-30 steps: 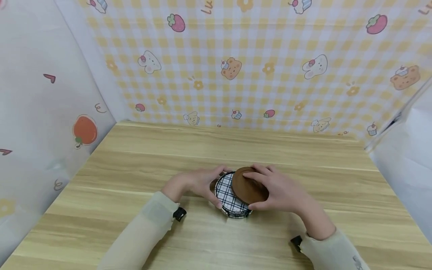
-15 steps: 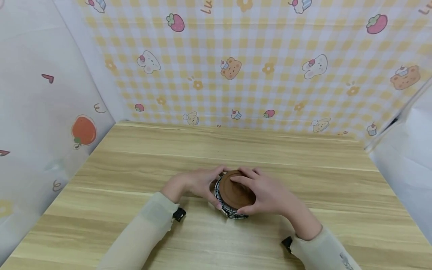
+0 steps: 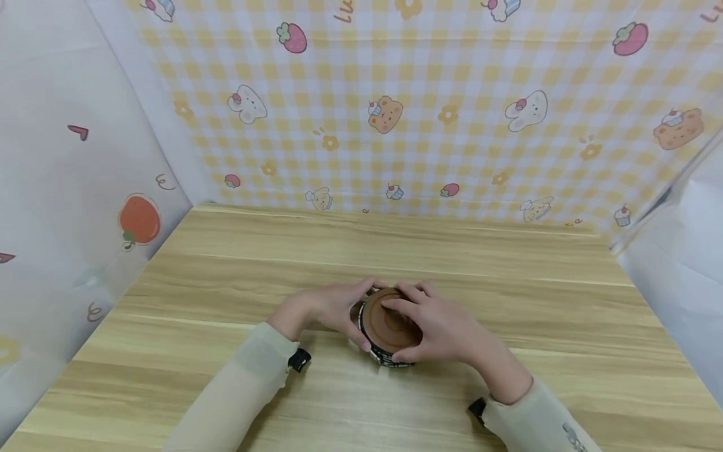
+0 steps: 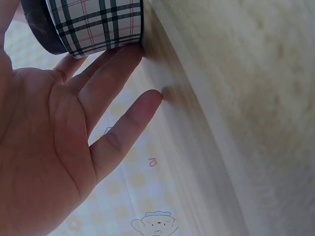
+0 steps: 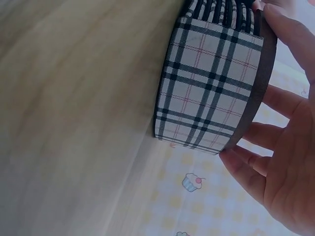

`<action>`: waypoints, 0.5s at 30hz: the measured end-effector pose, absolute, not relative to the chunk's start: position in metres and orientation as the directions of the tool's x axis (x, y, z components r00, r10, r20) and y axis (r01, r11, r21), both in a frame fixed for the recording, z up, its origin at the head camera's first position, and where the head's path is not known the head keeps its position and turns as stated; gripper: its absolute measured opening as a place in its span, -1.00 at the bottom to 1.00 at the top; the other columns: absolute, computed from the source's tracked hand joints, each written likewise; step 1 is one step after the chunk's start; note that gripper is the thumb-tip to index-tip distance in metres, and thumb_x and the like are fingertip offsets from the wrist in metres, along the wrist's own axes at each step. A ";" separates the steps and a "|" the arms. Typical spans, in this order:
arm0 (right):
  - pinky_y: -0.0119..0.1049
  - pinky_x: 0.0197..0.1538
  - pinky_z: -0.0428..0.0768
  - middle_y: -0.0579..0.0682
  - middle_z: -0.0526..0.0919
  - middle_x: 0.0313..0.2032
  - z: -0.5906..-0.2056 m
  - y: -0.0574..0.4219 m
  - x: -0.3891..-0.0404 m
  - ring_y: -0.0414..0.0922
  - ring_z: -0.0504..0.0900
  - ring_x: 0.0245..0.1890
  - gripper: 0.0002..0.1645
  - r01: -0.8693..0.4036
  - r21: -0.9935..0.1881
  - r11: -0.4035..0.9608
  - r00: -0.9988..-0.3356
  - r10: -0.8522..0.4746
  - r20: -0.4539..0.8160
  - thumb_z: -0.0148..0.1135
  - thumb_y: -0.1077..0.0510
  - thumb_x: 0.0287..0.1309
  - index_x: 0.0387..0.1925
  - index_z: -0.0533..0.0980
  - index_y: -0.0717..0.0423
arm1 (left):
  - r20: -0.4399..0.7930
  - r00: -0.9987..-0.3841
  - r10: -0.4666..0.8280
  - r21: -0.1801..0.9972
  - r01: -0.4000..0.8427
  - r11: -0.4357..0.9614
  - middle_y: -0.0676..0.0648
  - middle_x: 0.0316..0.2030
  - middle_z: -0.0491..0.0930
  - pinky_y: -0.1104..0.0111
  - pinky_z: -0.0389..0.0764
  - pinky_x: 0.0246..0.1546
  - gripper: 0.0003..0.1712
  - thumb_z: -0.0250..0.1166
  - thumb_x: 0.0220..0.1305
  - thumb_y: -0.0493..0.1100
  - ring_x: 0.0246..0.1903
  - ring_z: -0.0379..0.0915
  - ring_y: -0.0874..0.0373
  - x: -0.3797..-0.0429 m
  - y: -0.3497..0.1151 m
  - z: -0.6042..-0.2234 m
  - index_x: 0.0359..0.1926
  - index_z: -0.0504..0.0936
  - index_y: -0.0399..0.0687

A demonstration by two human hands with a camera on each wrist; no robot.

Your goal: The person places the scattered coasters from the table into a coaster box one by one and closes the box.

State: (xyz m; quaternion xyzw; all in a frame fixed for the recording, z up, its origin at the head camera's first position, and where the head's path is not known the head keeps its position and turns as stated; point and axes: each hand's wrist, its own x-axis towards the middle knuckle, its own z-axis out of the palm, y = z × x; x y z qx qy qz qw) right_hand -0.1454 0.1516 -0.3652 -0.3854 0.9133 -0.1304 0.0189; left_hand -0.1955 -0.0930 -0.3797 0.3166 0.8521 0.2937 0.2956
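Observation:
A round box (image 5: 206, 86) with white, black and red plaid sides stands on the table in the middle of the head view. Over its top lies a brown round lid (image 3: 380, 331), level with the rim and covering most of it. My left hand (image 3: 337, 309) holds the box from the left, thumb in front and fingers behind. In the left wrist view the lower fingers spread beneath the plaid side. From the right, my right hand (image 3: 443, 329) grips the lid by its edge, one finger resting on its top. The right wrist view shows the lid's dark edge (image 5: 257, 93) against the box.
A wood-grain table (image 3: 361, 245) lies all around the box. Behind it hangs a yellow checked cloth (image 3: 452, 144) with cartoon prints; a white printed sheet (image 3: 51, 188) borders the left. Each sleeve has a black clip (image 3: 300, 360) near the cuff.
My right hand has carried the lid leftward, from half off the box to over its top, where it now sits flatter. The left hand has stayed around the box.

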 end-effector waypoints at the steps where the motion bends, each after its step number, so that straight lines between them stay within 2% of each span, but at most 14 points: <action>1: -0.03 0.04 0.66 0.19 0.36 0.38 -0.365 0.151 -0.145 0.10 0.40 0.27 0.01 -0.701 -0.254 0.667 -0.701 -0.710 0.069 0.52 -0.34 -0.15 0.34 0.43 -0.08 | -0.319 -0.626 0.711 0.687 0.364 0.629 0.09 0.32 0.41 0.16 0.39 0.30 0.19 0.62 -0.13 0.17 0.25 0.41 0.12 -0.195 -0.093 -0.380 0.44 0.06 0.42; 15: 0.04 0.09 0.63 0.16 0.30 0.44 -0.368 0.154 -0.144 0.10 0.35 0.35 0.04 -0.675 -0.307 0.671 -0.715 -0.697 0.049 0.47 -0.40 -0.12 0.37 0.40 -0.08 | -0.321 -0.617 0.719 0.728 0.325 0.604 0.12 0.34 0.38 0.16 0.30 0.38 0.22 0.62 -0.11 0.13 0.32 0.33 0.15 -0.193 -0.097 -0.380 0.47 0.02 0.41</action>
